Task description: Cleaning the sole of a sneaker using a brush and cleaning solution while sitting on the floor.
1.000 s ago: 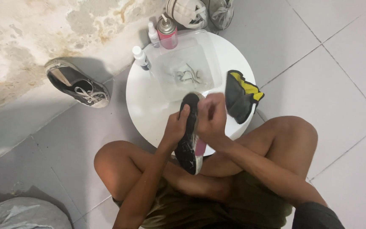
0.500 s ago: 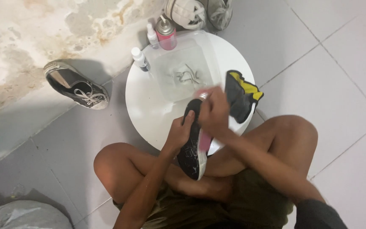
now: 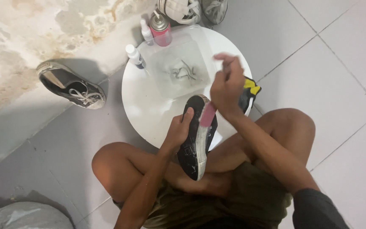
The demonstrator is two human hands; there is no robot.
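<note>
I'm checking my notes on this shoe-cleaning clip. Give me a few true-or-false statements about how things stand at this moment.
1. The left hand holds a black shoe sole-up over the lap. True.
2. The right hand holds a pink brush against the shoe. True.
3. The round table is black. False: it is white.
4. A second black shoe lies on the floor by the wall, away from the table. True.
5. The clear tub on the table sits under the table's edge on the floor. False: it stands on the tabletop, with laces in it.
6. The pink-bodied spray can lies on the person's knee. False: it stands upright at the table's far edge.
</note>
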